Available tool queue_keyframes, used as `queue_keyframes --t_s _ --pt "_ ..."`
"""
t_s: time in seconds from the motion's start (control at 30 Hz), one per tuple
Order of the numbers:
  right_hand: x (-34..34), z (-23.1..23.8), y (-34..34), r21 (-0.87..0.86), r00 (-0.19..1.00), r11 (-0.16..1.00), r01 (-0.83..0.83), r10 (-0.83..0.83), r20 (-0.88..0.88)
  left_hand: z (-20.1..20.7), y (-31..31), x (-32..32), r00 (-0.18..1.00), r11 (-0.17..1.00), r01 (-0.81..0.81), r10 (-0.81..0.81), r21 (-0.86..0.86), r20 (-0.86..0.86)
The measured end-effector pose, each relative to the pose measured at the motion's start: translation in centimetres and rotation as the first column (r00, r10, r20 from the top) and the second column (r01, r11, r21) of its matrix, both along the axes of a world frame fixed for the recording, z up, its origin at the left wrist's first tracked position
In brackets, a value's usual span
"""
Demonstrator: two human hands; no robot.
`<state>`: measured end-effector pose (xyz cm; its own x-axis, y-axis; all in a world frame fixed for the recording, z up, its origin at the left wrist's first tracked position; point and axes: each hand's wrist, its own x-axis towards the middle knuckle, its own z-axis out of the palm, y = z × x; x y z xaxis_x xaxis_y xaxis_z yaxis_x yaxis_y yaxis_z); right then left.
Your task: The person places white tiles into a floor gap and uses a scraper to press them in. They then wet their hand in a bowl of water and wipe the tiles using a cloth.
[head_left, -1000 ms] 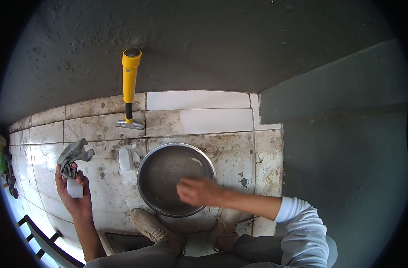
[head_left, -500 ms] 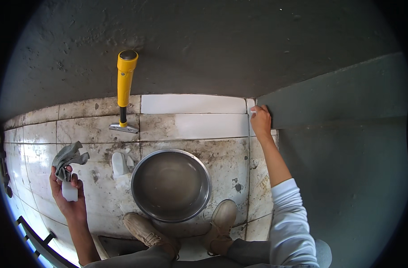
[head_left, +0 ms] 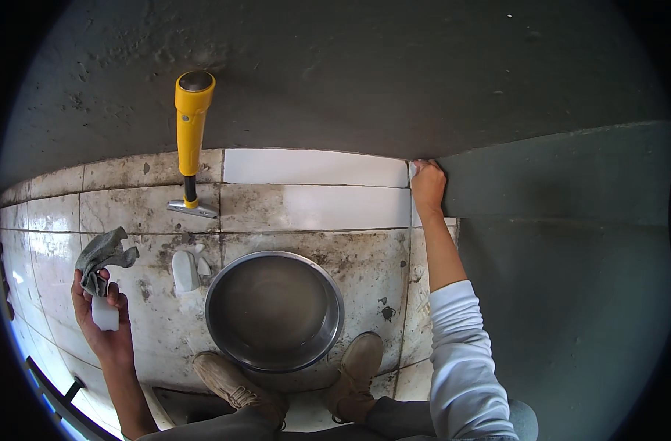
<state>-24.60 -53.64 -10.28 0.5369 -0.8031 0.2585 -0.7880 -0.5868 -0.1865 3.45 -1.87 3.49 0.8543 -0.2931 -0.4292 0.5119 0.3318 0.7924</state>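
In the head view, the left hand (head_left: pixel 109 339), at nine o'clock from the metal bowl (head_left: pixel 277 361), had its fingers closed around a grey cloth (head_left: pixel 102 253) and a white block (head_left: pixel 105 314). The right hand (head_left: pixel 429 189), between one and two o'clock, was curled narrow at the floor's corner; whether it gripped anything could not be told. Dark walls (head_left: pixel 328 88) hemmed it at twelve and three. Tiled floor (head_left: pixel 372 272) stretched back to the bowl, and a yellow-handled scraper (head_left: pixel 191 143) stood at eleven.
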Motion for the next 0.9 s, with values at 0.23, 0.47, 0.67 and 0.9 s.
queue_keyframes --t_s 0.23,0.47,0.67,0.9 --pt "-1.2 1.1 0.0 0.118 0.960 0.989 -0.089 0.117 -0.256 -0.3 -2.2 -0.2 0.997 0.998 -0.065 0.065 0.008 -0.041" --pt "-4.2 2.0 4.4 0.167 0.895 0.968 -0.188 0.239 -0.376 -1.4 -1.0 0.3 0.999 1.000 -0.010 0.010 -0.005 -0.035" --pt "-6.5 2.1 7.0 0.192 0.911 0.963 -0.189 0.245 -0.333 -1.4 -1.8 0.1 0.999 0.999 0.004 -0.005 -0.049 -0.032" --pt "-8.3 2.9 7.6 0.271 0.919 0.949 -0.162 0.245 -0.309 -0.5 -1.2 0.2 0.999 0.997 0.005 -0.008 -0.073 -0.034"
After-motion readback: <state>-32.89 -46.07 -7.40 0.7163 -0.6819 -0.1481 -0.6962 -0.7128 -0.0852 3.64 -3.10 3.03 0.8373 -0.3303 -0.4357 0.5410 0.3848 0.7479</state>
